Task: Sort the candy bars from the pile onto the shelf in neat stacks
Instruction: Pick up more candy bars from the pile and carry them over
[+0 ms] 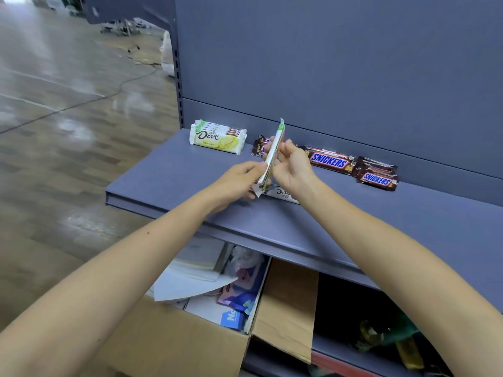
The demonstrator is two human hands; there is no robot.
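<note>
Above the grey shelf (168,180), your two hands hold one white-and-green Dove bar (274,148) edge-on to the camera, tilted with its top end up and away from you. Your left hand (239,180) pinches the bar's lower end with curled fingers. Your right hand (292,168) has its fingers curled round the bar's middle from the other side.

A second Dove bar (281,193) lies flat on the shelf right under your hands, partly hidden. The Dove stack (217,137) sits at the back left of the shelf, near the back panel. A partly hidden Snickers bar (260,146) lies behind your hands. A long Snickers bar (329,160) lies to the right of them. Two more Snickers (377,175) sit piled at its right end, touching it.

An open cardboard box (190,344) of papers and packets sits below the shelf.
</note>
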